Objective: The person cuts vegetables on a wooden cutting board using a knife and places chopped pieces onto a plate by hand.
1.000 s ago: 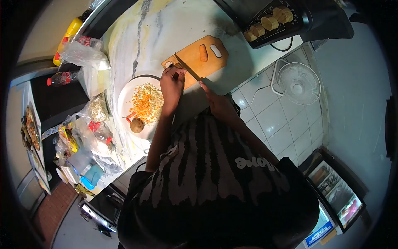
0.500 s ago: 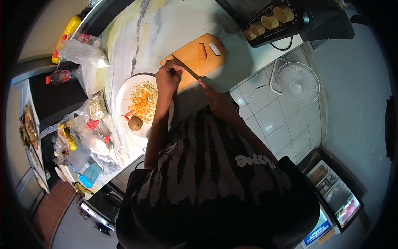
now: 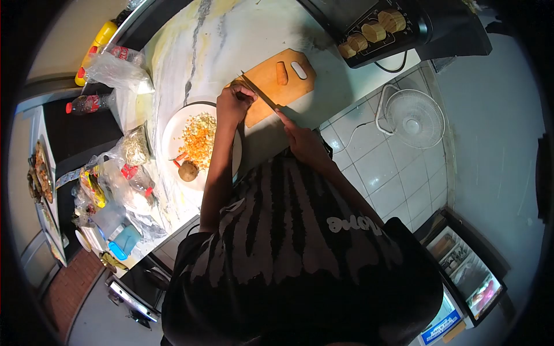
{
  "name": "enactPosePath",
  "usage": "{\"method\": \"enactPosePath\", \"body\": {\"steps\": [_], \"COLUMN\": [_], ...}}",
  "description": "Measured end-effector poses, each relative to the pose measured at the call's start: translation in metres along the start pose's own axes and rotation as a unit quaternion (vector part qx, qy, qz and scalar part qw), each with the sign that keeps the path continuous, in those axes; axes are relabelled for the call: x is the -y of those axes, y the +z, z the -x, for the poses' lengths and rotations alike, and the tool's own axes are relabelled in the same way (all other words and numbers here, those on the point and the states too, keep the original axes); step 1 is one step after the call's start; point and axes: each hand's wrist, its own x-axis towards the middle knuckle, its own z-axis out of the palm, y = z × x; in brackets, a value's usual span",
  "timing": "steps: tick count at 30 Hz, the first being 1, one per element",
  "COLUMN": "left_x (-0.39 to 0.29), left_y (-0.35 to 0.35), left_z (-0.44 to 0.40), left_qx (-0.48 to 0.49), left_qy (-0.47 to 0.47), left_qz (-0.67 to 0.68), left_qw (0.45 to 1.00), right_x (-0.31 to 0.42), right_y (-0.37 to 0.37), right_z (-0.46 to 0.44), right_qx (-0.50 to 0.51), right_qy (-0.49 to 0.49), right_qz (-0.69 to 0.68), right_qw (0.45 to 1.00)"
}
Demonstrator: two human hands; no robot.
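Observation:
A knife (image 3: pixel 261 93) lies slantwise over the wooden cutting board (image 3: pixel 265 68), its handle in my right hand (image 3: pixel 300 141). Close to the blade, my left hand (image 3: pixel 234 104) rests at the board's left end with its fingers curled together. Whatever those fingers hold is hidden. A carrot piece (image 3: pixel 281 73) sits near the board's handle slot. Left of the board, partly behind my left forearm, is a white plate (image 3: pixel 171 134). It carries chopped orange and pale bits (image 3: pixel 198 138), a round brown potato (image 3: pixel 187 171) and red chillies (image 3: pixel 178 160).
Plastic bags (image 3: pixel 118 72), a cola bottle (image 3: pixel 89 104) and a blue-lidded container (image 3: pixel 123 244) crowd the counter's left side. An appliance with wooden-looking knobs (image 3: pixel 374 32) stands at the far right. A white fan (image 3: pixel 412 118) is on the tiled floor.
The knife's tip has shifted slightly up on the board, while my left fingers have moved a little beside it. The camera view has shifted slightly.

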Motion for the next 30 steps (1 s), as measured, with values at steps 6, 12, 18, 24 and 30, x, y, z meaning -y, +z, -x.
{"method": "enactPosePath", "body": {"steps": [6,12,18,24,30], "left_x": [0.001,0.005,0.001,-0.006,-0.010], "left_y": [-0.001,0.002,0.000,0.003,0.006], "left_z": [0.000,-0.001,0.000,0.013,0.047], "left_qx": [0.006,0.009,0.002,-0.055,-0.127], "left_qy": [0.016,0.005,-0.008,0.019,0.063], "left_qz": [0.017,0.016,0.011,0.006,0.016], "left_qw": [1.000,1.000,1.000,0.998,0.990], "right_x": [-0.013,-0.016,0.007,-0.006,-0.008], "right_y": [-0.002,-0.004,-0.016,-0.009,-0.009], "right_z": [0.001,-0.001,0.000,0.004,0.006], "right_qx": [-0.015,-0.031,0.027,-0.013,-0.045], "right_qy": [-0.057,-0.085,0.009,-0.025,-0.032], "right_qz": [-0.071,-0.052,0.011,0.117,0.139], "right_qw": [0.996,0.995,1.000,0.993,0.989]}}
